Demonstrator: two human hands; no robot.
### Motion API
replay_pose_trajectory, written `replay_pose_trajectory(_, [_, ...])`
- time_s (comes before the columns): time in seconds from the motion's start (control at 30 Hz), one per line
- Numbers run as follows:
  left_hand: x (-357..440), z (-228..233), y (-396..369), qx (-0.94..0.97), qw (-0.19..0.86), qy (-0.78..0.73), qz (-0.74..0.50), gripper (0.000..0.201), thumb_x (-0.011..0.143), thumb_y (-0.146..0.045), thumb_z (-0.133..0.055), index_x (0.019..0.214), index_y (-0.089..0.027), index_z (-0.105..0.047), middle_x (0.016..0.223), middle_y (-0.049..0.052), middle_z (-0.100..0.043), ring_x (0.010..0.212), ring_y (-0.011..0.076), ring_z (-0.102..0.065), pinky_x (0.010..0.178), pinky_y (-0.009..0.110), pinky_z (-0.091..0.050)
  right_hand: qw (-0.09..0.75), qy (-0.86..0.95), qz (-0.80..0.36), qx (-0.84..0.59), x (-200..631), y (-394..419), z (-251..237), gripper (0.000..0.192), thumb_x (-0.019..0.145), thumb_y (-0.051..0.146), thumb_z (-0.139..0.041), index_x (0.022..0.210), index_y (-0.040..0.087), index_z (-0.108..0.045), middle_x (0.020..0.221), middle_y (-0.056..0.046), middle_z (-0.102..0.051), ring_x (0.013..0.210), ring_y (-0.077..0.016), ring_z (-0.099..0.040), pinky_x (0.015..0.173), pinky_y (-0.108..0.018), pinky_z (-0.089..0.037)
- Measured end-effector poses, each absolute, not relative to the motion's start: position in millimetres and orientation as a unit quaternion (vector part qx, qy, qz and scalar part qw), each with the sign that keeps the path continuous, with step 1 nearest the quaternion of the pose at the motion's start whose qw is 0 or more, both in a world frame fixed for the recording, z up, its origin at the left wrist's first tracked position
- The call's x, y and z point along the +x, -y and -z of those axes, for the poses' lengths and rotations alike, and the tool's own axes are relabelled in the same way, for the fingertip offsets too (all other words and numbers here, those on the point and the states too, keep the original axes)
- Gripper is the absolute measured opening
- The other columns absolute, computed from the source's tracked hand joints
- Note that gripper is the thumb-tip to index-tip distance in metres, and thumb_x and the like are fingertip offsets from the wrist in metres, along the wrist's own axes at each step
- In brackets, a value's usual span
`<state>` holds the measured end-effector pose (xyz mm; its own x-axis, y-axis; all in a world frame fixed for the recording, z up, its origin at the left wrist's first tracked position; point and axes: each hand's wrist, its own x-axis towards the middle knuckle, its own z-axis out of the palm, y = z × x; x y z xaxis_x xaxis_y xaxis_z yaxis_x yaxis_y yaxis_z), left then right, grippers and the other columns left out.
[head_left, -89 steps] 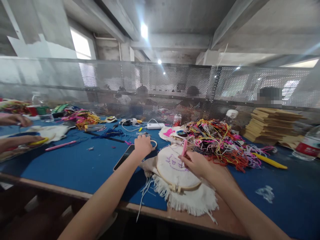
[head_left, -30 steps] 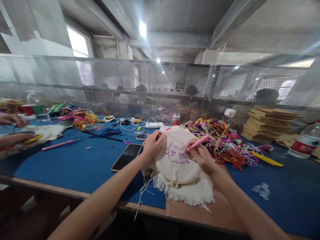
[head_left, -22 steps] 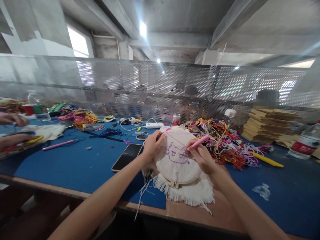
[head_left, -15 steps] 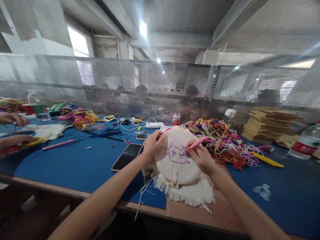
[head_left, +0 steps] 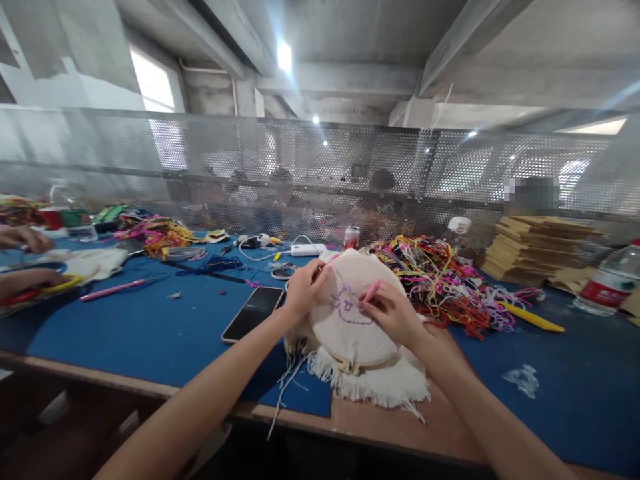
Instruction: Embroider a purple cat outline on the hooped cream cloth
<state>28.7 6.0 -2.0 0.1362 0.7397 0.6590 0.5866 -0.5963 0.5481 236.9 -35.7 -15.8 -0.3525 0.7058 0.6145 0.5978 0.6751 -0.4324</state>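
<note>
Cloth (head_left: 337, 341): white, hooped, purple-stitched. Left hand (head_left: 303, 289) grips its edge; right hand (head_left: 394, 312) grips pink tool (head_left: 372, 290). Blue table (head_left: 160, 340); concrete ceiling (head_left: 345, 40).

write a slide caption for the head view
Pink tool in the right grip, over purple-stitched cloth in a hoop; left grip at the hoop's edge, yarn heap beyond.

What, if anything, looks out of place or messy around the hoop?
Mostly the thread heap beyond the right hand: its colors are tangled and strands straggle loose. A crumpled clear scrap, apparently plastic, also lies on the blue surface to the right, like litter.
</note>
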Motion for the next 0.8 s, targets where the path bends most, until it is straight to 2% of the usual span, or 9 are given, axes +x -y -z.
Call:
replay_pose_trajectory(0.2, [28.6, 5.2, -8.6, 0.743, 0.097, -0.442, -0.493, 0.03, 0.086, -0.039, -0.041, 0.077, -0.016, -0.057, 0.058, -0.002, -0.049, 0.053, 0.01, -0.041, 0.054, 0.022, -0.029, 0.427, 0.764, -0.125, -0.468, 239.6, 36.4, 13.5, 0.031, 0.085, 0.047, -0.044, 0.082, 0.018, -0.057, 0.067, -0.002, -0.059, 0.058, -0.016, -0.054, 0.057, -0.026, -0.04])
replay_pose_trajectory(0.4, [29.1, 6.1, -10.3, 0.741, 0.096, -0.449, -0.491, 0.028, 0.085, -0.039, -0.043, 0.077, -0.016, -0.056, 0.057, -0.003, -0.047, 0.054, 0.0099, -0.04, 0.054, 0.022, -0.029, 0.479, 0.739, -0.162, -0.445, 241.7, 33.5, 18.6, 0.035, 0.086, 0.05, -0.04, 0.084, 0.018, -0.052, 0.068, -0.004, -0.061, 0.061, -0.0167, -0.058, 0.06, -0.027, -0.045])
replay_pose_trajectory(0.8, [29.0, 9.2, -11.7, 0.74, 0.104, -0.451, -0.488, 0.029, 0.086, -0.04, -0.041, 0.077, -0.017, -0.055, 0.059, -0.004, -0.048, 0.056, 0.0099, -0.041, 0.056, 0.022, -0.03, 0.498, 0.732, -0.166, -0.435, 241.4, 34.9, 18.6, 0.036, 0.086, 0.053, -0.038, 0.081, 0.019, -0.05, 0.067, -0.003, -0.059, 0.059, -0.0157, -0.058, 0.058, -0.025, -0.046])
